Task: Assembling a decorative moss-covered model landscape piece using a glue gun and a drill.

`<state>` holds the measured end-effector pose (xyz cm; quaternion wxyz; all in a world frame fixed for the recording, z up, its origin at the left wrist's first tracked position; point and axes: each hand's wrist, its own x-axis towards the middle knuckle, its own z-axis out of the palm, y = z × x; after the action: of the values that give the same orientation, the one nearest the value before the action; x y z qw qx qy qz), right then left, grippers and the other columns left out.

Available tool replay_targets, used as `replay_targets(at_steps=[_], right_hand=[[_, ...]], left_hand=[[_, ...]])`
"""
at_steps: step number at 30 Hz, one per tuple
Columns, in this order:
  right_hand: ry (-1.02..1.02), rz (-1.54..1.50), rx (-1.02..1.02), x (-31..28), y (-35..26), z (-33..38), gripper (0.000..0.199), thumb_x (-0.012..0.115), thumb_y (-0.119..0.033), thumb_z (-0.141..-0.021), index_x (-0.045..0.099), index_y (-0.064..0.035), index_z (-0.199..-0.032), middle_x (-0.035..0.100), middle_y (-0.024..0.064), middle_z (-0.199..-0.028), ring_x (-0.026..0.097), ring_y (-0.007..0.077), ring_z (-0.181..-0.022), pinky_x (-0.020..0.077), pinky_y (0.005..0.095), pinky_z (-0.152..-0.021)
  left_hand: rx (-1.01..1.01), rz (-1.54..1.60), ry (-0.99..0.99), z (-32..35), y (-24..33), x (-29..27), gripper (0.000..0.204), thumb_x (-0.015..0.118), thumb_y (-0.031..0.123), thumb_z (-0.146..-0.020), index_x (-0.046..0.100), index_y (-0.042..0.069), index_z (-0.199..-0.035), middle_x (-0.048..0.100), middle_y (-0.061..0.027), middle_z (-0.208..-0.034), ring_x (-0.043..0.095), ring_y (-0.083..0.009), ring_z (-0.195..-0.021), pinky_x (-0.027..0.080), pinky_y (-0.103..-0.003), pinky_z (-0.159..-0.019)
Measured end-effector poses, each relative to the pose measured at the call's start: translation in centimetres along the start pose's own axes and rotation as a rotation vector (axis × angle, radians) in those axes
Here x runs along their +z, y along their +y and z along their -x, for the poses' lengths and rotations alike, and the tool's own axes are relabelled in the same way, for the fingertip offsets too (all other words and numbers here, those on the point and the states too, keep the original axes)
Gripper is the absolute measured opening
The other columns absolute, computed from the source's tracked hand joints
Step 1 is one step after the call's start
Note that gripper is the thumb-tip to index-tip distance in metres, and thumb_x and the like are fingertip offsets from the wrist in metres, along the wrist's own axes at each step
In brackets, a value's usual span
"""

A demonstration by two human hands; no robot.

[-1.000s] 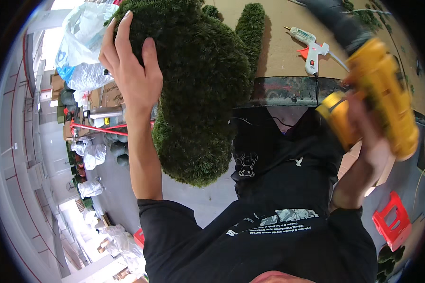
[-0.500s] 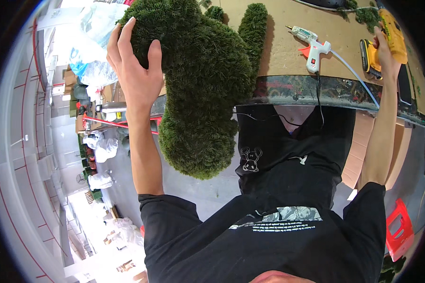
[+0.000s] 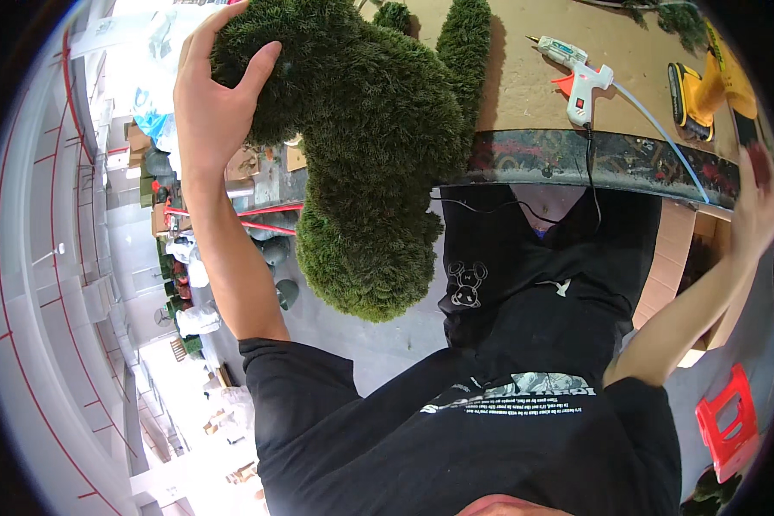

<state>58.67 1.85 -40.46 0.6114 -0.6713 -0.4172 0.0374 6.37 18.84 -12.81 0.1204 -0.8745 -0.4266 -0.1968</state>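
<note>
A bulky green figure covered in artificial grass (image 3: 378,129) lies on the table, its rounded lower end hanging over the near edge. My left hand (image 3: 219,95) is cupped around its upper left part, thumb on the grass and fingers spread along the far side; some fingertips are cut off by the frame. At the far right, my right hand (image 3: 758,198) is blurred by motion beside the table edge, apart from the yellow cordless drill (image 3: 714,90). A white glue gun (image 3: 580,82) with a red trigger lies on the table between the figure and the drill.
A glue stick (image 3: 654,125) sticks out of the glue gun, and its black cord hangs over the table edge (image 3: 611,159). An open cardboard box (image 3: 669,258) stands below at right, near a red plastic stool (image 3: 729,421). Plastic bags (image 3: 159,77) are at far left.
My right hand has let go of the drill and moved down and right, toward the table edge. My left hand has shifted slightly left and up on the grass figure.
</note>
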Motion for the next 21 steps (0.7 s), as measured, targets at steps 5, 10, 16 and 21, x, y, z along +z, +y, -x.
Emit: replay_targets(at_steps=[5,10,16,21], right_hand=[[-0.220,-0.423,0.214,5.3,-13.8,6.3,0.022,0.066,-0.014,-0.101,0.070,0.0009,-0.117,0.072,0.0079,-0.107,0.068,0.0142,-0.097,0.0522,0.0291,-0.093],[-0.643,-0.641,-0.039,17.9,-24.7,7.1,0.023,0.076,-0.025,-0.096,0.073,-0.0021,-0.096,0.066,-0.0029,-0.083,0.056,0.0031,-0.076,0.0469,0.0221,-0.068],[-0.691,-0.552,-0.121,27.7,-30.2,5.7,0.045,0.082,-0.038,-0.086,0.070,0.0046,-0.082,0.068,0.0202,-0.073,0.067,0.0312,-0.071,0.0528,0.0415,-0.068],[-0.713,-0.485,-0.106,28.9,-30.0,5.0,0.046,0.083,-0.039,-0.083,0.071,0.0049,-0.082,0.069,0.0203,-0.078,0.069,0.0317,-0.077,0.0536,0.0415,-0.071]], left_hand=[[0.050,0.042,0.065,0.2,-0.2,1.0,0.044,0.079,0.023,-0.093,0.067,0.009,-0.133,0.067,-0.0094,-0.135,0.059,-0.0236,-0.129,0.043,-0.038,-0.112],[0.067,0.045,0.063,0.5,-0.9,1.0,0.043,0.077,0.023,-0.094,0.067,0.009,-0.133,0.066,-0.0102,-0.136,0.059,-0.0248,-0.130,0.042,-0.038,-0.113],[-0.029,0.011,0.098,0.6,1.7,1.2,0.034,0.065,0.005,-0.094,0.064,0.004,-0.128,0.062,-0.0189,-0.132,0.056,-0.0358,-0.130,0.042,-0.040,-0.112],[0.036,0.035,0.092,1.0,-0.1,1.0,0.037,0.065,0.005,-0.093,0.062,0.004,-0.130,0.058,-0.0201,-0.138,0.052,-0.0364,-0.134,0.040,-0.042,-0.113]])
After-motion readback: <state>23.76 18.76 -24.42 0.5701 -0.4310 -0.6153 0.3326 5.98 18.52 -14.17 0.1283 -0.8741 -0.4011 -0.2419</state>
